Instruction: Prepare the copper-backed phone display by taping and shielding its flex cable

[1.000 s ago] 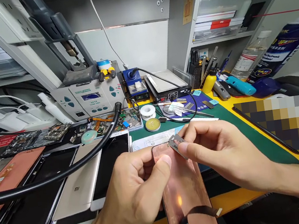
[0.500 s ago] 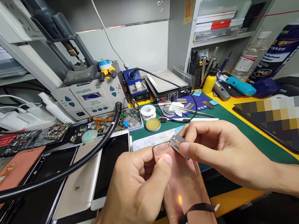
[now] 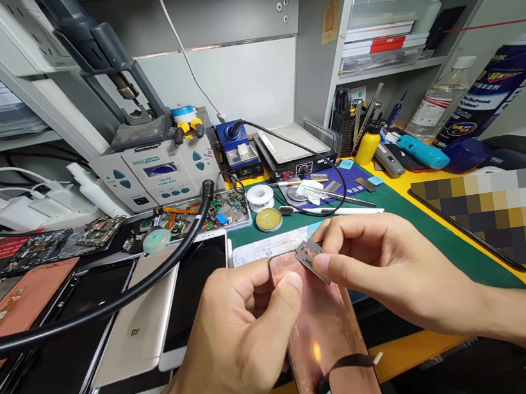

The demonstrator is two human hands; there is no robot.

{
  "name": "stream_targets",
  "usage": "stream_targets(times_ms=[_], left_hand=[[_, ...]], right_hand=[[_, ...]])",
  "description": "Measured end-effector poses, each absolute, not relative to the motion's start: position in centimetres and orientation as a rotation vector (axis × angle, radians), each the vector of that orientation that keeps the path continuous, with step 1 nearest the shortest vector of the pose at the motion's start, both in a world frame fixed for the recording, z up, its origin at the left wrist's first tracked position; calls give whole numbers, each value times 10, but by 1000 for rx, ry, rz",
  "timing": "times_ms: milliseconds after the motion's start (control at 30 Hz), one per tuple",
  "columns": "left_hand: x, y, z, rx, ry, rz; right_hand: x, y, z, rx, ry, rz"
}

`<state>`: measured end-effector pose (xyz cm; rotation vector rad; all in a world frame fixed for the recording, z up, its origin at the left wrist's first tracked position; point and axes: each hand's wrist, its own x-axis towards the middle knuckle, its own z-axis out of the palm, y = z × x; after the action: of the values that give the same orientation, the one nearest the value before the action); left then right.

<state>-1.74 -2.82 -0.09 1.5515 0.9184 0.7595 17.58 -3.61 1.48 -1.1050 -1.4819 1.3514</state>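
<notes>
A copper-coloured phone screen panel [image 3: 328,330], its back facing up, is tilted in front of me over the bench's front edge. My left hand [image 3: 255,337] grips its upper left edge, thumb on the copper face and fingers behind. Between thumb and fingers, my right hand [image 3: 383,265] pinches a thin grey razor blade [image 3: 311,260]. The blade lies at the panel's top edge, near the right corner, and its lettering shows partly. Lower on the panel, a black flex cable [image 3: 350,362] with a small white end sticks out to the right.
Several phones and panels, including a gold phone [image 3: 132,324], lie at left under a black hose [image 3: 158,282]. Behind stand a hot-air station [image 3: 163,171], a solder spool [image 3: 260,197], a flux tin [image 3: 268,219] and a hot plate [image 3: 298,147]. Bottles and tools line the right.
The razor blade has shifted slightly left along the panel's top edge, and its angle has changed so its cut-out shows more. My left hand and the panel stay in place.
</notes>
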Motion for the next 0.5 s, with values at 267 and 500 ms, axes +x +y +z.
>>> stream_targets(times_ms=[267, 500], left_hand=[[-20, -27, -3, 1528, 928, 726], [-18, -25, -2, 1525, 891, 751]], right_hand=[[176, -35, 16, -1116, -1461, 1342], [177, -37, 15, -1122, -1476, 1322]])
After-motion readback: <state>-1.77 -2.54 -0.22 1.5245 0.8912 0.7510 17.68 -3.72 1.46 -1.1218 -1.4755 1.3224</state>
